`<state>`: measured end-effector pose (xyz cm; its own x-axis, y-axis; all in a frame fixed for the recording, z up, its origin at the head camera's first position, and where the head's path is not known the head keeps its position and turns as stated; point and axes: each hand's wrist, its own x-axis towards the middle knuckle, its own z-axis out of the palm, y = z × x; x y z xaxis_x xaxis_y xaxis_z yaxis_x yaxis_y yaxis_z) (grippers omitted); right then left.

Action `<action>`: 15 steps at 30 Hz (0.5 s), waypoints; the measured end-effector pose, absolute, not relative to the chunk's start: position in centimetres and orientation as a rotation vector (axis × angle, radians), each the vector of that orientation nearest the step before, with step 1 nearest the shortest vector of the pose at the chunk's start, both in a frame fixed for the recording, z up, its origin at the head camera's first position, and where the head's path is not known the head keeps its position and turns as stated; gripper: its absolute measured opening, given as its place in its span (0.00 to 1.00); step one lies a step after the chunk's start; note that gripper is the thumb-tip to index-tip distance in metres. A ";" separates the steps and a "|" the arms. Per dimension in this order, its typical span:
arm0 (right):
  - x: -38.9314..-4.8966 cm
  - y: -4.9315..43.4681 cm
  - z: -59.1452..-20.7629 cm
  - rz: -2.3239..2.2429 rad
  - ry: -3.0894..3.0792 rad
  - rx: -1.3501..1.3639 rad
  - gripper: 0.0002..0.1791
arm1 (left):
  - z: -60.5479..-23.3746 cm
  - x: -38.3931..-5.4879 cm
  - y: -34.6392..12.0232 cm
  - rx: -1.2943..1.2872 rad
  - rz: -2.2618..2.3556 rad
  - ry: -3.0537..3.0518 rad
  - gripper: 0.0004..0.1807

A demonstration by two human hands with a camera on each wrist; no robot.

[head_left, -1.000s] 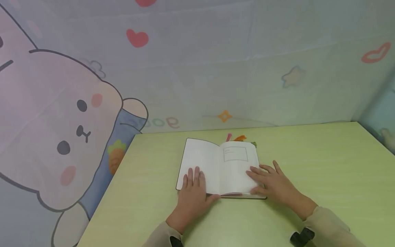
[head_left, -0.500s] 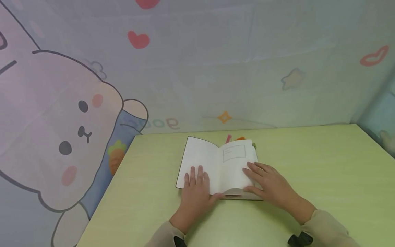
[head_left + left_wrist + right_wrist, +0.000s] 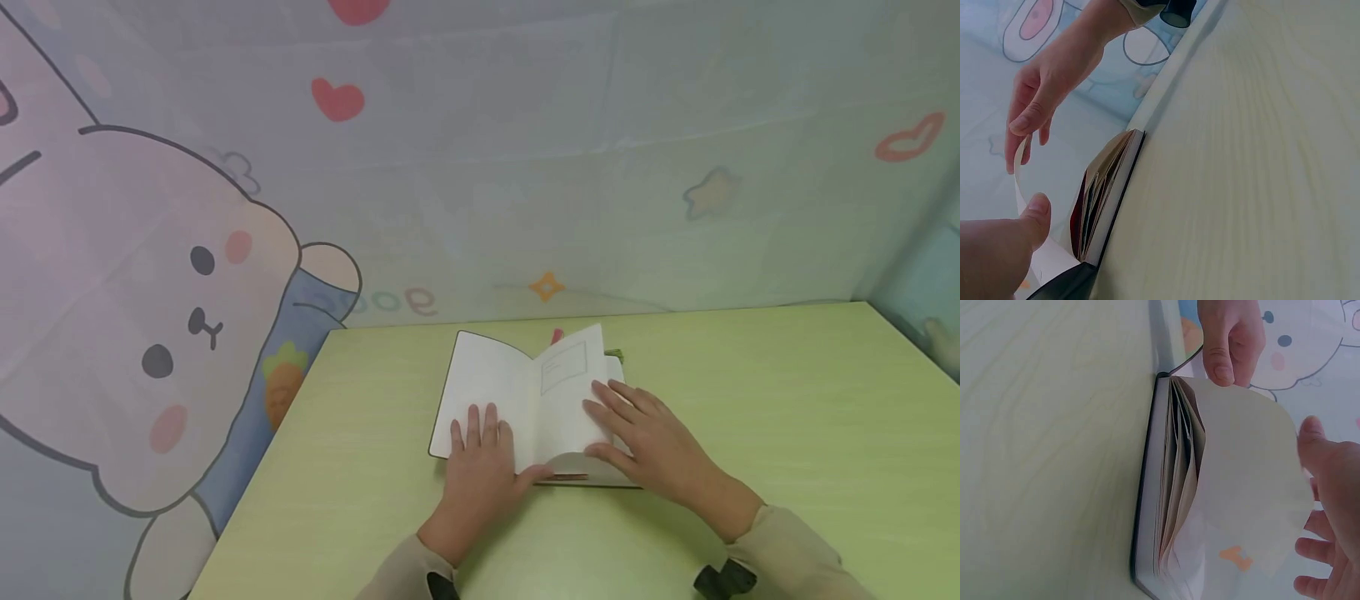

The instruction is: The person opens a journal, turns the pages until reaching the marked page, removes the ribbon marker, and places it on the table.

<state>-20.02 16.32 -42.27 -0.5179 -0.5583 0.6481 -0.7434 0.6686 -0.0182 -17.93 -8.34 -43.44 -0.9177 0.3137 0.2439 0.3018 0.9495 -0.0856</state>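
Note:
An open notebook (image 3: pixel 480 375) with white pages and a dark cover lies on the table. My left hand (image 3: pixel 480 487) rests on its left page, fingers straight, thumb across the lower spine. With my right hand (image 3: pixel 660 446) I hold the outer edge of the right-hand page (image 3: pixel 566 408) between thumb and fingers. That page, printed with a faint rectangle, is raised and curved. Beneath the lifted page (image 3: pixel 1247 456), the right wrist view shows several loosely spread sheets (image 3: pixel 1179 450). An orange patch (image 3: pixel 1236 557) appears low on its underside.
The pale green table (image 3: pixel 787 400) extends around the notebook. Pink (image 3: pixel 557 336) and green (image 3: pixel 615 354) bits stick out past the notebook's top edge. Behind the table hangs a printed cloth (image 3: pixel 480 200) with a cartoon rabbit, hearts and stars.
The right-hand page has risen and bent toward the spine, carried by my right hand, which moved slightly left. My left hand slid slightly right. The orange bit at the top is now hidden.

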 end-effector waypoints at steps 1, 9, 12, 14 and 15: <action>-20.1 16.4 -42.2 0.399 -2.270 1.001 0.35 | -43.5 -18.0 -8.3 -0.462 0.062 -2.838 0.49; -20.5 16.8 -41.5 0.443 -2.254 1.011 0.35 | -44.5 -18.8 -8.5 -0.539 0.023 -2.624 0.50; -20.6 16.9 -41.4 0.456 -2.253 1.019 0.36 | -44.6 -18.9 -8.4 -0.567 -0.018 -2.524 0.55; -20.8 16.9 -41.4 0.474 -2.258 1.019 0.37 | -44.6 -19.0 -8.4 -0.575 -0.048 -2.497 0.57; -20.8 17.0 -41.4 0.484 -2.259 1.018 0.37 | -44.5 -19.0 -8.4 -0.573 -0.079 -2.494 0.57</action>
<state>-20.83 17.01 -41.43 -0.5206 -0.5445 0.6577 -0.7662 0.6379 -0.0783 -18.99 -8.38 -44.53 -0.7441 0.3830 0.5474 0.4169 0.9064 -0.0675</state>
